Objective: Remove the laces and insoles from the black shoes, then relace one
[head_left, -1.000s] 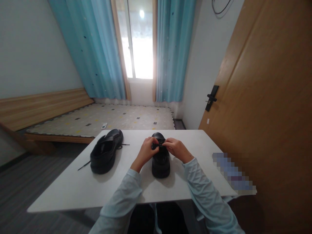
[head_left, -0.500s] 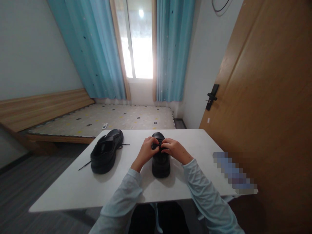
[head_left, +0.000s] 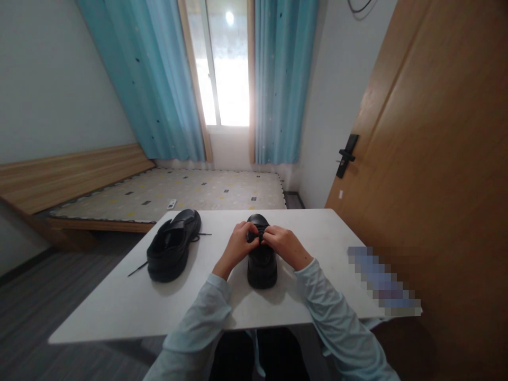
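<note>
— Fingers (head_left: 251,233) of both hands are pinched in over the laces (head_left: 260,232), left hand (head_left: 237,247) and right hand (head_left: 286,245) meeting on top of the shoe. What's the wider picture?

— Biggest first: a white desk (head_left: 119,301) with a bed (head_left: 190,193) beyond its far edge. On the desk, two black shoes. The laced shoe (head_left: 261,264) sits mid-desk, toe towards the far edge, heel towards the near edge. The second shoe (head_left: 172,251) lies well apart towards the left edge, untouched, with a loose lace (head_left: 137,270) trailing off it towards the near left corner.

— And the grip itself?

— Both hands look clenched on lace ends over the tongue, fingertips almost touching. Whether a knot sits under them is hidden.

— So which step is this?

— My read: tying or tightening at the top of the lacing. The next move would call for keeping both ends taut while one crosses the other, with the shoe held flat on the desk.
</note>
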The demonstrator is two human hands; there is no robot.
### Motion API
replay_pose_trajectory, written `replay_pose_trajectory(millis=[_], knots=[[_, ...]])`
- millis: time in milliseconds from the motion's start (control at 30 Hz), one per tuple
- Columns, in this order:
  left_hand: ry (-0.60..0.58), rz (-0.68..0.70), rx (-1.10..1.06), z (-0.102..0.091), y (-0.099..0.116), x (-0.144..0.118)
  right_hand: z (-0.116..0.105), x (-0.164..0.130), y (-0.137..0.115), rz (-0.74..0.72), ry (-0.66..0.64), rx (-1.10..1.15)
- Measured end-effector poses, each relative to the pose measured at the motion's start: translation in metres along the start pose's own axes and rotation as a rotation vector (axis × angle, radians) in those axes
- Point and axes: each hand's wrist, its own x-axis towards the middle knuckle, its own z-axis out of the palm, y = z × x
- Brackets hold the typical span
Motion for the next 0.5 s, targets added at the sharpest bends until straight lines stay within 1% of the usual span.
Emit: replay_pose_trajectory(millis=[133,267,367,500], knots=[[0.000,-0.001,-0.006,0.001,-0.001,0.000,0.003,0.001,0.003,0.069,0.049,0.108],[-0.002,0.008,-0.016,0.002,-0.001,0.000,0.006,0.003,0.008,0.137,0.077,0.367],[-0.002,0.005,-0.019,0.002,-0.002,-0.001,0.004,0.003,0.014,0.142,0.028,0.521],[0.004,0.003,-0.022,0.003,-0.004,-0.001,-0.006,0.001,0.016,0.153,-0.031,0.704]])
